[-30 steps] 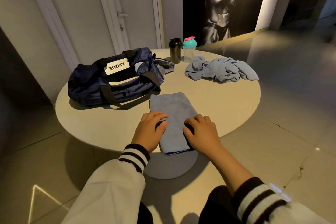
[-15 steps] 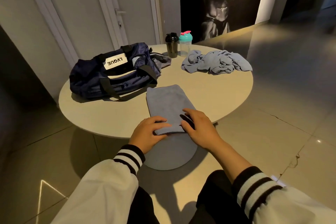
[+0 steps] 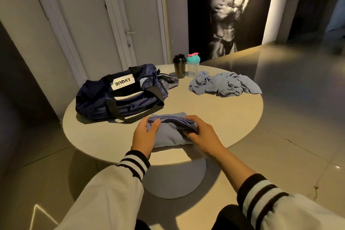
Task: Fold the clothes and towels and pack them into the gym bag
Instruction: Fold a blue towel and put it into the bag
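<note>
With the table [image 3: 214,117] read as a dial and the person at 6, the bag [image 3: 119,97] lies at 10 o'clock and appears unzipped along its top. At 6, near the rim, the left hand [image 3: 144,134] grips the left end of the towel [image 3: 171,132], its fingers curled round a lifted thick fold. The towel is a blue pad, partly folded, with its raised edge towards 12. The right hand [image 3: 202,133] is clamped on the right end in the same way.

To do this fold well, I judge both hands should move level and at one pace. They should set the lifted edge square on the far edge, then smooth it from the middle outward. An uneven pull would likely skew the layers and leave a bundle too bulky for the bag.

Two bottles [image 3: 186,66] stand at 12, and the unfolded heap [image 3: 224,84] waits at 2.
</note>
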The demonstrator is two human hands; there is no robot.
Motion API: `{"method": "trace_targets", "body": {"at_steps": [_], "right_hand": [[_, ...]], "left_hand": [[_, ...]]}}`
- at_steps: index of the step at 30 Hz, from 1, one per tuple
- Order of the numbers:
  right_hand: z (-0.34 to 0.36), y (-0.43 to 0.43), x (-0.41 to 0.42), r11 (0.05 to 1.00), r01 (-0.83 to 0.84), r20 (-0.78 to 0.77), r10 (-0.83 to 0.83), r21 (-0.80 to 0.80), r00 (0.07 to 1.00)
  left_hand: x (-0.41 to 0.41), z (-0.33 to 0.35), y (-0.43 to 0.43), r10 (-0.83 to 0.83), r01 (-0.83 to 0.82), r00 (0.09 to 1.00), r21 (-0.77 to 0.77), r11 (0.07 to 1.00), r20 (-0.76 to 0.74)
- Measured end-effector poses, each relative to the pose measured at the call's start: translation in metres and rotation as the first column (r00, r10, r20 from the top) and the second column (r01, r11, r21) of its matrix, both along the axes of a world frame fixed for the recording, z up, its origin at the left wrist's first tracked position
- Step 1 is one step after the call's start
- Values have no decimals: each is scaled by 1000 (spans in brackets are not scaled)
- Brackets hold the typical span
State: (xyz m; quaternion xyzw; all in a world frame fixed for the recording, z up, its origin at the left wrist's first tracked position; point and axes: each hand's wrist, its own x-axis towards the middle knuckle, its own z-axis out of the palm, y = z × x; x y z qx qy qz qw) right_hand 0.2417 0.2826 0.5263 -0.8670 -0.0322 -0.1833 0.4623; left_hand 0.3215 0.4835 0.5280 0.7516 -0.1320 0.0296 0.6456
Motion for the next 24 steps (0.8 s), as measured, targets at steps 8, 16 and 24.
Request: {"method": "trace_targets", "body": {"at_steps": [8, 16, 24], "right_hand": [[-2, 1, 64, 976, 130, -117, -110, 176, 987], [-32, 15, 78, 977, 209, -53, -207, 33, 977], [-41, 14, 77, 946, 310, 5, -310, -93, 951]], "left_hand": [[25, -17, 0, -104, 101, 995, 148, 984, 14], [52, -23, -15, 130, -155, 983, 195, 969, 133], [49, -32, -17, -88, 62, 990, 221, 973, 109]]}}
